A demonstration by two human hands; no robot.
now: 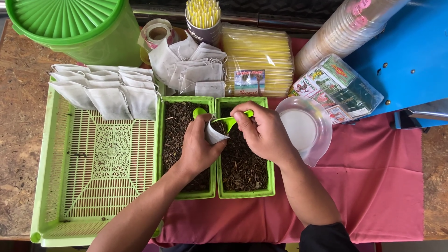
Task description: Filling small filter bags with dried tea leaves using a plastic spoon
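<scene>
My left hand [198, 147] holds a small white filter bag [214, 134] open over two green bins of dark loose tea. My right hand [263, 133] grips a green plastic spoon [228, 120] whose bowl tips into the bag's mouth. The left bin [163, 140] and the right bin [269, 182] stand side by side on the pink cloth. A second green spoon [199, 112] lies in the left bin just above my left hand.
A large green lattice tray [93, 177] at left holds a row of filled white bags [107, 88] along its far edge. More empty bags [193, 67], a cup of yellow straws [203, 16], wrapped straws [256, 51], a clear tub [305, 128], a green lidded container [70, 23], and stacked cups [345, 30] sit behind.
</scene>
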